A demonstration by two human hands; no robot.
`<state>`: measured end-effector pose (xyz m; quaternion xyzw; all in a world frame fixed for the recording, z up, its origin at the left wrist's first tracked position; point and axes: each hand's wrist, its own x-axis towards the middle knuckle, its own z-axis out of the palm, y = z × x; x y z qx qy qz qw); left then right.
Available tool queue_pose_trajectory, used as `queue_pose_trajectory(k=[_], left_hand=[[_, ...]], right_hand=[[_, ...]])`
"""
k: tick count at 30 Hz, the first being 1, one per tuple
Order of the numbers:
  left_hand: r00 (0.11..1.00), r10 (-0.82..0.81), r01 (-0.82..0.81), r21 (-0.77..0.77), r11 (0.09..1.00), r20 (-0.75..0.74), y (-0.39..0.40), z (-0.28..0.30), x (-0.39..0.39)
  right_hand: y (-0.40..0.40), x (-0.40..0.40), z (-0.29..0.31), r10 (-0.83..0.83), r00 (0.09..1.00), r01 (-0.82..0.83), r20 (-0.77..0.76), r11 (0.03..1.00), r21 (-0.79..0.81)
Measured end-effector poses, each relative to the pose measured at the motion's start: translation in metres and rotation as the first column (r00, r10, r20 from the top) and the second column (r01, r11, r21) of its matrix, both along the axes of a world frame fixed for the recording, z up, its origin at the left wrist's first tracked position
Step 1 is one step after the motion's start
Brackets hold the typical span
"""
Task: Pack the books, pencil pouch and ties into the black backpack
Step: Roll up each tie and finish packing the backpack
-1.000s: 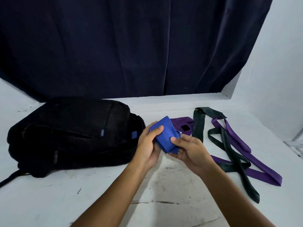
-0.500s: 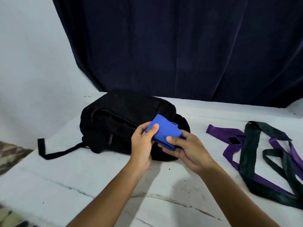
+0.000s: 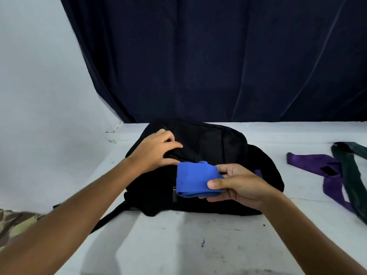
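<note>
Right hand [image 3: 238, 185] pinches the folded blue tie [image 3: 196, 180] between thumb and fingers, holding it just over the front of the black backpack [image 3: 228, 147]. Left hand [image 3: 156, 150] rests on the top of the backpack, fingers curled at what looks like the zip line; whether it actually grips fabric or a zip pull cannot be told.

Progress, as a judgement: no books or pencil pouch are in view, so they are probably already inside. 1 tie is folded and about to go in. 2 more, the purple tie [image 3: 315, 163] and the dark green tie [image 3: 351, 171], lie unfolded on the white table [image 3: 198, 245], well to the right.

Against 0.5 s ago: the left hand has let go of the blue tie and moved onto the backpack; the right hand holds the tie alone.
</note>
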<state>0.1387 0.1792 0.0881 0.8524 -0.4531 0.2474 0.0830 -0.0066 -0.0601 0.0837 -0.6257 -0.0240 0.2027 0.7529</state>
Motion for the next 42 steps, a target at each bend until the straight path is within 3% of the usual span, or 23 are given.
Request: queue_pose_trajectory(k=[5,8,12,15,18,20,23,28,31,36,42], left_hand=[[0.955,-0.097,0.100,-0.002,0.995,-0.282,-0.008,0.022,0.032],[0.896,-0.158,0.123,-0.111,0.986,-0.415,-0.014,0.034,0.044],[0.896,-0.152,0.044,-0.257,0.965,-0.416,-0.020,0.048,0.056],[0.922,-0.117,-0.009,-0.323,0.946,-0.369,-0.024,0.057,0.063],[0.932,-0.097,-0.041,-0.367,0.929,-0.350,-0.026,0.059,0.068],[0.934,-0.078,-0.067,-0.385,0.921,-0.349,-0.028,0.060,0.073],[0.935,-0.060,-0.090,-0.398,0.913,-0.349,-0.031,0.061,0.080],[0.924,-0.070,-0.096,-0.405,0.909,-0.376,-0.034,0.062,0.082],[0.916,-0.064,-0.105,-0.390,0.915,-0.395,-0.033,0.063,0.085],[0.902,-0.070,-0.113,-0.389,0.914,-0.426,-0.030,0.062,0.090],[0.880,-0.068,-0.128,-0.373,0.919,-0.470,-0.031,0.058,0.092]], right_hand=[[0.032,0.008,-0.001,-0.115,0.993,0.116,-0.017,0.993,0.031],[0.048,0.009,0.001,-0.208,0.977,0.209,-0.036,0.977,0.044],[0.067,0.015,0.006,-0.383,0.924,0.381,0.020,0.922,0.072],[0.073,0.031,0.013,-0.564,0.821,0.559,0.092,0.826,0.073],[0.076,0.054,0.021,-0.611,0.746,0.653,0.264,0.748,-0.115],[0.079,0.071,0.026,-0.564,0.750,0.655,0.344,0.706,-0.270],[0.080,0.099,0.033,-0.495,0.802,0.596,0.334,0.691,-0.408],[0.073,0.137,0.033,-0.482,0.870,0.479,0.101,0.782,-0.398],[0.067,0.150,0.028,-0.489,0.872,0.440,0.016,0.770,-0.462],[0.065,0.158,0.023,-0.524,0.850,0.469,0.052,0.708,-0.528],[0.062,0.145,0.022,-0.530,0.844,0.504,0.088,0.726,-0.467]])
